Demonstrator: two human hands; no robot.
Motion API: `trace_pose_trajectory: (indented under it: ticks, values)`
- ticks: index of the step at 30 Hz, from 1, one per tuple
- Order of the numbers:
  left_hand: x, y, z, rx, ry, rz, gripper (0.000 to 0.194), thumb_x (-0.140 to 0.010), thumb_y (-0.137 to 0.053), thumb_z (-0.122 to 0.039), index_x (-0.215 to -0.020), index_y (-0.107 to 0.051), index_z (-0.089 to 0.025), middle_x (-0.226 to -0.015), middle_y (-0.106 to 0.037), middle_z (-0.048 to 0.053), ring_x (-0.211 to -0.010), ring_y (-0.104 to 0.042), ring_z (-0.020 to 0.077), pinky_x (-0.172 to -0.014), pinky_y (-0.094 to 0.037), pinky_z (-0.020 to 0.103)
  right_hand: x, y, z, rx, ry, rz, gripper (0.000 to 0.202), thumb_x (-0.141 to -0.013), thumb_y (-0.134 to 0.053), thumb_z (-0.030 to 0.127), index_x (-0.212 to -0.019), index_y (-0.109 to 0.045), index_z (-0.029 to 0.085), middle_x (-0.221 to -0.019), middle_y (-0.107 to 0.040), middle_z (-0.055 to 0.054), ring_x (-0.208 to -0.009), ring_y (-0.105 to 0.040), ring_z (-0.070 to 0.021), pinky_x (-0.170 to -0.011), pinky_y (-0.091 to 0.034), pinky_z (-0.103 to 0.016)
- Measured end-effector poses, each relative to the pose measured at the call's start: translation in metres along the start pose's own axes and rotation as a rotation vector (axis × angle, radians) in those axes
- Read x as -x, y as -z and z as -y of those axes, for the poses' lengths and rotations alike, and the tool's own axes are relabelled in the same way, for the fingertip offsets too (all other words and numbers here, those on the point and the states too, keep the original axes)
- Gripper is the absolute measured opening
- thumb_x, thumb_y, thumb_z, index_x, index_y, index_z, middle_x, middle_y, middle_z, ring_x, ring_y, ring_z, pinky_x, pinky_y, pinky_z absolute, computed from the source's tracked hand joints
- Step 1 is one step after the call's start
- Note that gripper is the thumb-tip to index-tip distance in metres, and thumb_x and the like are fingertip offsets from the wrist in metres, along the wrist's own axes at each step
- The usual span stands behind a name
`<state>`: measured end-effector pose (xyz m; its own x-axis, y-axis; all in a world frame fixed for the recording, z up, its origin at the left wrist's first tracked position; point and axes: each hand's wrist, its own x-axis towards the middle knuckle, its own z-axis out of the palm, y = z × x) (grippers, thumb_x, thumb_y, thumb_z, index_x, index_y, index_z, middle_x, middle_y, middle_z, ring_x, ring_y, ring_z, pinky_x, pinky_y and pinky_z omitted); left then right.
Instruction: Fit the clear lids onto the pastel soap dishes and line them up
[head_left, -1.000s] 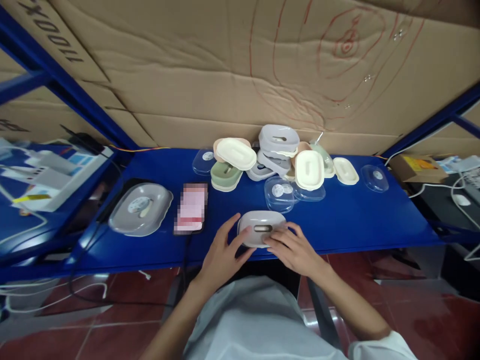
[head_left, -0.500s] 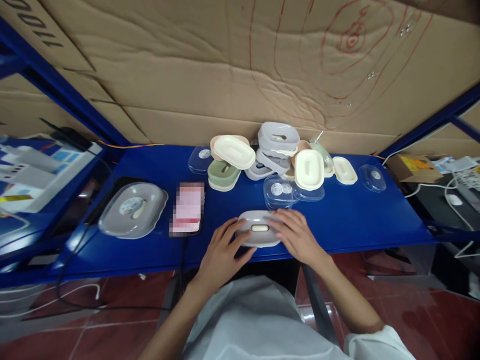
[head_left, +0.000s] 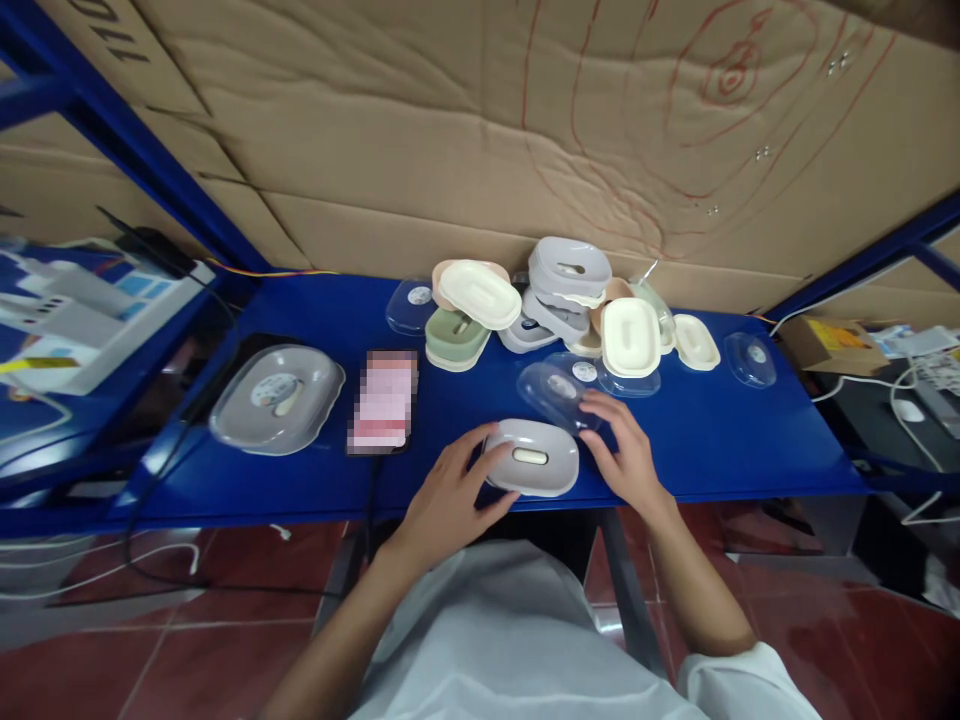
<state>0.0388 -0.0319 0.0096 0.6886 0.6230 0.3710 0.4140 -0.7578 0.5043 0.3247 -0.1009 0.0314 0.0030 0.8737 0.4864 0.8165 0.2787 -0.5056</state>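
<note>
A grey soap dish (head_left: 551,470) with a cream piece in its central slot lies at the table's front edge. My left hand (head_left: 454,490) grips its left end, fingers over the rim and thumb along the front side. To the right, my right hand (head_left: 626,455) pinches the near right edge of a clear plastic lid (head_left: 544,395) bearing a round white sticker. That lid is tilted just behind the dish. How firmly the fingertips hold it is hard to see.
Behind lies a pile of grey dishes (head_left: 570,265), cream trays (head_left: 630,338) and a green dish (head_left: 456,340). More clear lids (head_left: 750,360) lie around it. A phone (head_left: 382,405) and a large grey lidded piece (head_left: 277,400) are on the left. Cardboard (head_left: 412,130) backs the blue table (head_left: 750,440).
My right hand has left the grey dish and moved right and back to the clear lid, whose near edge has shifted towards me. My left hand stays on the dish.
</note>
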Motion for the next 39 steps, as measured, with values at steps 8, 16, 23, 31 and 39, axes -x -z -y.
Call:
trace_pose_trajectory:
  ticks: [8,16,23,31,39]
  values:
    - [0.001,-0.004,0.004,0.032,-0.015,-0.008,0.062,-0.104,-0.065,-0.035,-0.162,-0.041,-0.032,-0.171,-0.039,0.014,-0.156,-0.046,0.0312,-0.12,-0.053,0.049,0.026,-0.014,0.02,0.047,0.289,0.247,0.048,-0.107,-0.057,0.028,-0.154,-0.053,0.024,-0.155,-0.057,-0.015,-0.158,-0.04,-0.0313,-0.129,-0.038,-0.063]
    - [0.004,-0.008,0.007,0.077,0.023,-0.073,0.062,-0.099,-0.072,-0.037,-0.157,-0.048,-0.031,-0.167,-0.043,0.015,-0.145,-0.058,0.0313,-0.114,-0.059,0.047,0.028,-0.015,0.019,-0.009,0.306,0.248,0.046,-0.105,-0.062,0.023,-0.15,-0.053,0.022,-0.157,-0.058,-0.015,-0.16,-0.037,-0.0304,-0.128,-0.037,-0.067]
    - [0.006,-0.01,0.01,0.161,0.06,-0.048,0.058,-0.097,-0.075,-0.035,-0.15,-0.052,-0.033,-0.158,-0.044,0.013,-0.144,-0.058,0.0302,-0.115,-0.059,0.048,0.028,-0.006,0.018,-0.029,0.318,0.313,0.046,-0.105,-0.058,0.019,-0.151,-0.055,0.021,-0.156,-0.058,-0.015,-0.159,-0.038,-0.0305,-0.131,-0.031,-0.067]
    - [0.01,-0.012,0.014,0.222,0.04,-0.052,0.048,-0.096,-0.077,-0.035,-0.14,-0.059,-0.031,-0.155,-0.044,0.012,-0.143,-0.058,0.0289,-0.119,-0.055,0.049,0.026,-0.009,0.016,-0.106,0.275,0.342,0.061,-0.105,-0.063,0.036,-0.163,-0.045,0.03,-0.152,-0.058,-0.012,-0.152,-0.047,-0.0311,-0.131,-0.031,-0.066]
    - [0.0,-0.001,0.005,0.193,0.157,0.153,0.065,-0.09,-0.083,-0.031,-0.148,-0.054,-0.034,-0.167,-0.044,0.009,-0.153,-0.049,0.0321,-0.122,-0.05,0.053,0.026,-0.008,0.019,-0.062,0.242,0.335,0.06,-0.108,-0.058,0.03,-0.165,-0.041,0.03,-0.154,-0.052,-0.013,-0.155,-0.043,-0.0297,-0.126,-0.045,-0.056]
